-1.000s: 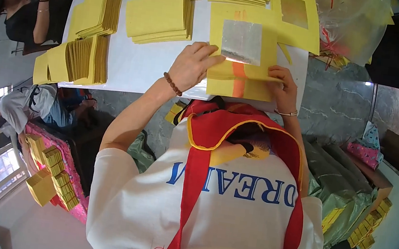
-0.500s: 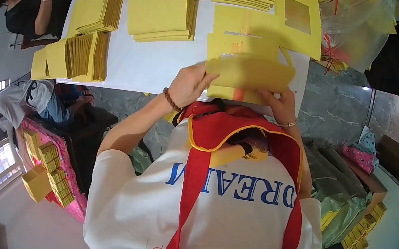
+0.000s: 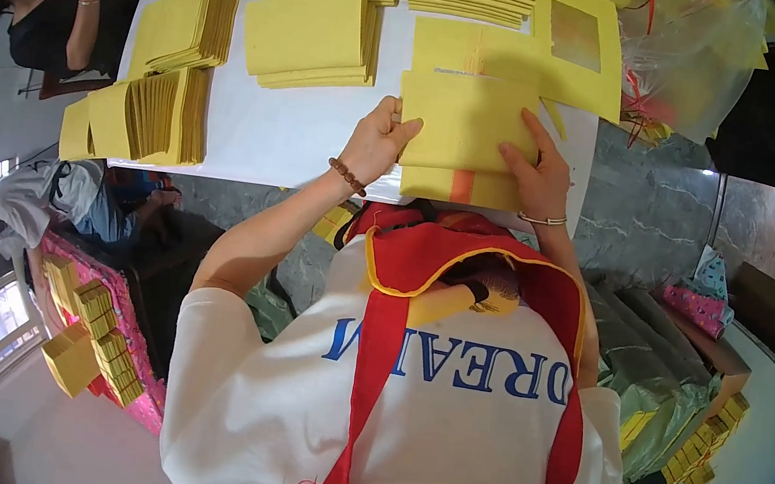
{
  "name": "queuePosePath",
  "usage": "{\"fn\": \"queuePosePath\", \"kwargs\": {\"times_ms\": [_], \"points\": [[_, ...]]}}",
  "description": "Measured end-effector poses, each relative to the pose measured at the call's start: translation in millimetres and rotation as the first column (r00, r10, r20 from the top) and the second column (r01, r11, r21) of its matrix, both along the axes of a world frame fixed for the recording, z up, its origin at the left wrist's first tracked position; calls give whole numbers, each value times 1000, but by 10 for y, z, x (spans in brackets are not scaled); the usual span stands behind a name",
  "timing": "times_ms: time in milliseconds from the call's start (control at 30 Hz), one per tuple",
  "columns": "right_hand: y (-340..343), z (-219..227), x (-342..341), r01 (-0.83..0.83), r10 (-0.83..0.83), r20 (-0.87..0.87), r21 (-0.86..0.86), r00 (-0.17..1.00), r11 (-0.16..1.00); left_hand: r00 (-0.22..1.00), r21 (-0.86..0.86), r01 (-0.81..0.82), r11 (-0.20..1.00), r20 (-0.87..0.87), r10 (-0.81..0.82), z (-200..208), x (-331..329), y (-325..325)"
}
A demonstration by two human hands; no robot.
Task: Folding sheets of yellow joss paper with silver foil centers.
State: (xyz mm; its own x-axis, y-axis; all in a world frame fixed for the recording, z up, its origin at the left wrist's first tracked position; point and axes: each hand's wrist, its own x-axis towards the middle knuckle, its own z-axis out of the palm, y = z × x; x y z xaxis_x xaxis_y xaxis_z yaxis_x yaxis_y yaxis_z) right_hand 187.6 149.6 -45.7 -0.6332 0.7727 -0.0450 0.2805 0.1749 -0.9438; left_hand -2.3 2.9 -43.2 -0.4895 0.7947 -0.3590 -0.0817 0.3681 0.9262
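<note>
A yellow paper sheet (image 3: 467, 120), folded over into a flat rectangle, lies near the front edge of the white table (image 3: 298, 137). My left hand (image 3: 379, 146) pinches its left edge, thumb on top and fingers curled at the side. On the right, my right hand (image 3: 541, 176) grips the other edge, with its thumb on the paper and index finger along the far corner. Below the folded part shows a yellow strip with an orange band (image 3: 461, 187). Another yellow sheet (image 3: 443, 42) lies just beyond.
Stacks of folded yellow paper (image 3: 307, 36) stand left and behind. A frame-like yellow sheet (image 3: 608, 70) and a clear plastic bag (image 3: 696, 57) are at the back right. One person (image 3: 86, 6) works at the far left; another person (image 3: 51, 198) is lower left.
The raised paper flap has come down flat, its far edge now further from me. My right hand has shifted from under the flap to the paper's right edge.
</note>
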Motion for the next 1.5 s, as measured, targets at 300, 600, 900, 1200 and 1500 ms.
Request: {"fn": "queuePosePath", "kwargs": {"times_ms": [300, 600, 900, 1200, 1500], "points": [[-31, 123, -74, 29, -38, 118, 74, 992, 997, 995, -26, -51, 998, 83, 53, 199, -8, -36], [-35, -2, -94, 68, -80, 67, 162, 995, 984, 354, 116, 309, 944, -935, -2, 531, 259, 159], [-27, 43, -95, 42, -62, 92, 203, 994, 978, 141, -156, 386, 909, -964, -225, 225, 455, 381], [-284, 49, 251, -322, 25, 373, 762, 928, 562, 130, -193, 373, 908, -958, -257, 95, 465, 361], [-352, -50, 290, -521, 119, 553, 659, 825, 543, 269, -77, 560, 825, -925, -269, 235, 333, 232]]}}
